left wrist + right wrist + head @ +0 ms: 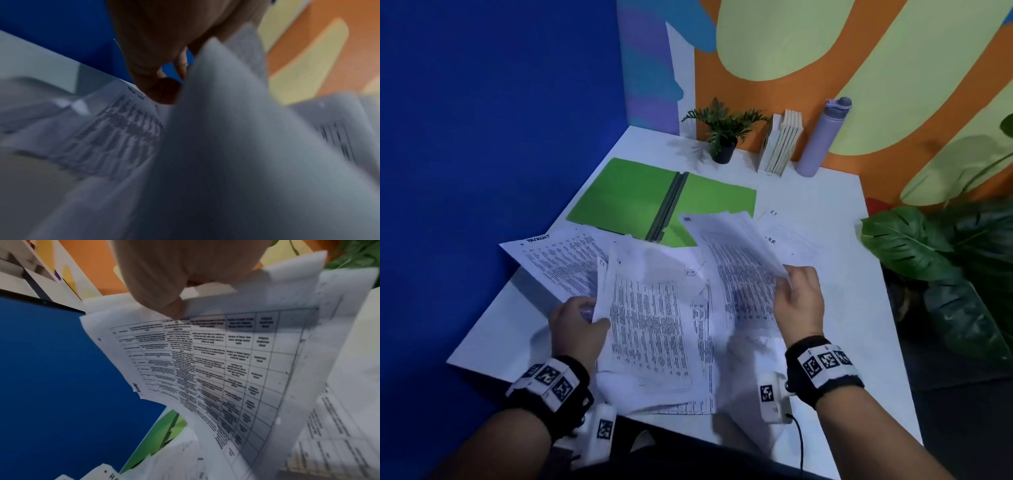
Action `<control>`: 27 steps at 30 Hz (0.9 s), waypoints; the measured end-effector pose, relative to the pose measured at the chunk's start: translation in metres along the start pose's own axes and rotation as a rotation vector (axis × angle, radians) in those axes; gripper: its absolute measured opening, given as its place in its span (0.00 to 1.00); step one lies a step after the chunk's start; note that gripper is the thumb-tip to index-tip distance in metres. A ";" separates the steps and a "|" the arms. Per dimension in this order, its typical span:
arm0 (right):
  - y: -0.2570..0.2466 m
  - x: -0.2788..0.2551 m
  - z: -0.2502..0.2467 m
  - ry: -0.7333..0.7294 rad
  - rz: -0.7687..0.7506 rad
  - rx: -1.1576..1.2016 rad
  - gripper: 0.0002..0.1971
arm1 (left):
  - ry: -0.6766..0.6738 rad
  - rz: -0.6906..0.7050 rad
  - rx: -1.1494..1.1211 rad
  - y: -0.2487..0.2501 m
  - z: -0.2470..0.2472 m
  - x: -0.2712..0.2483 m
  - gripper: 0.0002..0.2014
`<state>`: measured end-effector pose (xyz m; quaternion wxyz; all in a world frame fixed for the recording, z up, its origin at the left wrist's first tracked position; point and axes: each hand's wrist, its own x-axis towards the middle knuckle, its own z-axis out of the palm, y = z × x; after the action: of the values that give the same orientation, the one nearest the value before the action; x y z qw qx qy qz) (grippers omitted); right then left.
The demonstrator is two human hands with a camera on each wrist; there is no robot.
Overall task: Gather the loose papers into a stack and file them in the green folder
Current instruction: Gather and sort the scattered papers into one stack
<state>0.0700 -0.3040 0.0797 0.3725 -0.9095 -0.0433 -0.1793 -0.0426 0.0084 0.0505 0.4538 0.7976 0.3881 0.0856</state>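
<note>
The green folder (626, 198) lies open on the white table (825, 192), behind the papers; a strip of the folder (156, 434) shows in the right wrist view. My left hand (582, 322) grips the left edge of a bundle of printed sheets (650, 329), thumb on top. In the left wrist view the left hand (162, 78) shows with its fingers curled at the lifted sheets' edge (216, 129). My right hand (794, 294) pinches printed sheets (739, 260) raised off the table. The right wrist view has the right hand (174, 301) with its thumb on a table-printed page (226, 366).
A loose printed sheet (551, 257) lies at the left, overhanging the table's edge. Another faint sheet (787, 233) lies right of the folder. A small potted plant (722, 137), upright books (780, 144) and a lilac bottle (822, 137) line the back wall. Large leaves (941, 260) stand at the right.
</note>
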 end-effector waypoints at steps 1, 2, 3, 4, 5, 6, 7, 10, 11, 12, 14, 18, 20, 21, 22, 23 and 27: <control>-0.003 0.000 0.000 0.009 -0.006 0.029 0.10 | 0.017 0.009 -0.063 0.008 -0.003 0.001 0.18; -0.006 0.000 0.000 0.014 -0.003 0.057 0.11 | 0.038 0.021 -0.104 0.016 -0.008 0.001 0.20; -0.008 -0.001 0.000 0.017 0.000 0.075 0.11 | 0.056 0.020 -0.135 0.023 -0.012 0.002 0.23; -0.009 -0.001 0.000 0.018 0.004 0.088 0.12 | 0.067 -0.003 -0.152 0.029 -0.017 0.004 0.28; -0.009 -0.001 -0.001 0.019 0.007 0.095 0.12 | 0.078 -0.042 -0.143 0.030 -0.021 0.010 0.32; -0.009 -0.001 -0.001 0.018 0.011 0.102 0.12 | 0.069 -0.103 -0.127 0.030 -0.025 0.016 0.37; -0.009 -0.002 -0.001 0.016 0.015 0.107 0.12 | 0.040 -0.174 -0.140 0.020 -0.027 0.026 0.41; -0.009 -0.002 0.000 0.006 0.022 0.127 0.12 | -0.104 -0.322 -0.069 -0.012 -0.031 0.043 0.33; -0.010 -0.002 0.001 0.002 0.025 0.129 0.12 | -0.146 -0.362 -0.024 -0.023 -0.030 0.046 0.27; -0.010 -0.002 0.002 -0.001 0.029 0.136 0.12 | -0.195 -0.407 -0.005 -0.038 -0.026 0.048 0.26; -0.011 -0.002 0.003 0.006 0.044 0.173 0.12 | -0.322 -0.474 -0.022 -0.063 -0.018 0.048 0.27; -0.013 0.004 0.004 0.042 0.185 0.334 0.10 | -0.518 -0.433 -0.039 -0.151 0.011 0.071 0.46; -0.016 0.007 0.004 0.070 0.256 0.422 0.09 | -0.531 -0.380 -0.038 -0.142 0.010 0.056 0.44; -0.019 0.008 0.003 0.070 0.270 0.452 0.09 | -0.529 -0.357 -0.046 -0.101 -0.004 0.028 0.39; -0.022 0.008 0.004 0.054 0.281 0.470 0.08 | -0.514 -0.358 -0.062 -0.078 -0.012 0.010 0.36; -0.025 0.008 0.005 0.028 0.287 0.482 0.06 | -0.478 -0.371 -0.089 -0.068 -0.012 -0.001 0.36; -0.027 -0.003 0.020 -0.154 0.406 0.540 0.04 | -0.433 -0.364 -0.223 -0.054 -0.007 -0.014 0.31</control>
<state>0.0677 -0.2705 0.0836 0.6236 -0.7789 0.0648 -0.0143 -0.0851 0.0185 0.0147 0.6187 0.6599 0.4071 -0.1267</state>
